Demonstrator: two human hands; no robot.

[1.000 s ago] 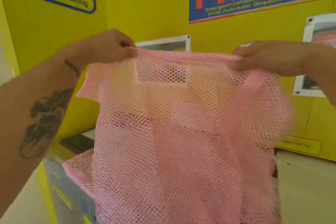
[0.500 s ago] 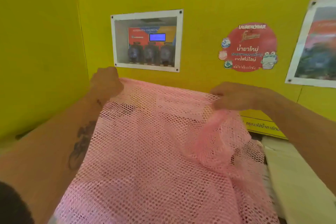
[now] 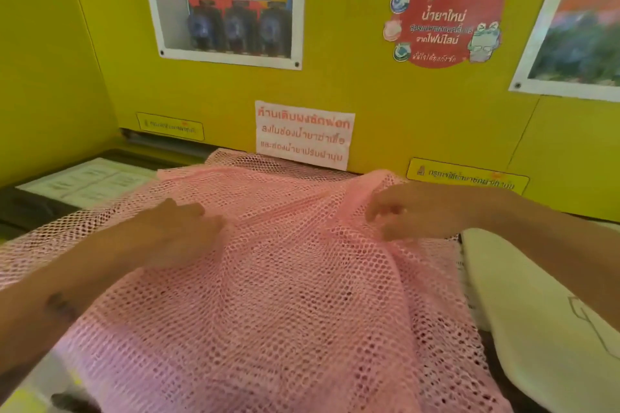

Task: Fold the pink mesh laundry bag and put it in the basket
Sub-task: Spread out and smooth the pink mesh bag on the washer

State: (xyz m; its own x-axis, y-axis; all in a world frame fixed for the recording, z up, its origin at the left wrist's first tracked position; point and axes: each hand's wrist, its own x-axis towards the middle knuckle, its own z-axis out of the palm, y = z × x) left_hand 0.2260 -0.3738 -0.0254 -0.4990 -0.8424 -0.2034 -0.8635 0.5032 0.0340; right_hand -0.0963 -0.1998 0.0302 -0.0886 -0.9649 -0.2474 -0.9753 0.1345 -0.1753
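The pink mesh laundry bag [image 3: 285, 295] lies spread over a worktop in front of a yellow wall, wrinkled in the middle. Its far edge reaches the wall. My left hand [image 3: 181, 228] rests palm down on the bag's left part, fingers together and pinching the mesh where creases gather. My right hand [image 3: 412, 211] is on the bag's far right part, with curled fingers nipping a ridge of mesh. Both hands are blurred. No basket is in view.
A white cloth item [image 3: 543, 318] lies on the right, touching the bag's edge. A printed sheet [image 3: 84, 181] sits on the dark surface at the left. The yellow wall [image 3: 385, 117] with a white notice [image 3: 303, 134] stands close behind.
The bag went from hanging in the air by its top edge to lying on the worktop. Both hands came down and moved off the far edge toward the middle.
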